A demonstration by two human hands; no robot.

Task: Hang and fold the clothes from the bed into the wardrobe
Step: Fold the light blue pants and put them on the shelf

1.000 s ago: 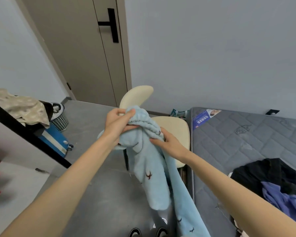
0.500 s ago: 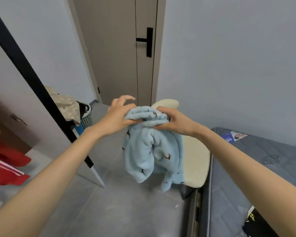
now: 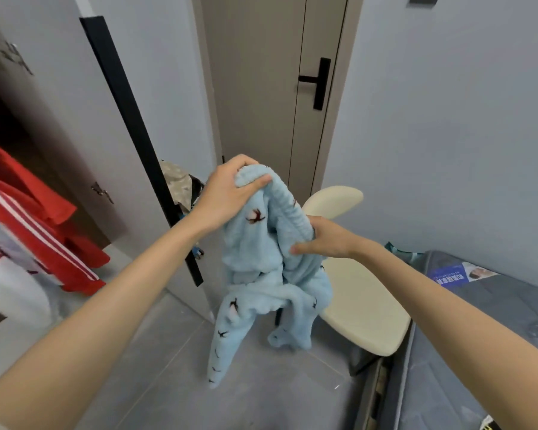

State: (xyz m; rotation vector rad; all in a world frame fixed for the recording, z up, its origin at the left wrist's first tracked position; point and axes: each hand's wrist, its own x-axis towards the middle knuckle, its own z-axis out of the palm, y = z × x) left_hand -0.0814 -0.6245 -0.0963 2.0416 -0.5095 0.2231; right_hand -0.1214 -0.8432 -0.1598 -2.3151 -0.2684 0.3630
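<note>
Here, both hands carry the light-blue fleece garment with small dark bird motifs (image 3: 255, 268) in mid-air, off the grey quilted mattress (image 3: 479, 352) and in front of the cream moulded chair (image 3: 367, 311). The left hand (image 3: 227, 197) clutches the bunched top of the fabric, fingers curled over it. The right hand (image 3: 326, 240), lower and to the right, grasps a ribbed fold at the garment's side. From these two holds the fleece hangs with its long axis near vertical, one sleeve-like end trailing lowest above the grey tiled floor (image 3: 168, 367) without touching it. The open wardrobe (image 3: 13, 113) lies to the left of the hands, beyond its pale door with a black edge strip (image 3: 84, 125); a red garment with white stripes (image 3: 35, 212) already hangs inside. The left hand is the higher one and the nearer to the wardrobe, so it would probably lead any move that way. Whether this garment is to be hung or folded cannot be told.
</note>
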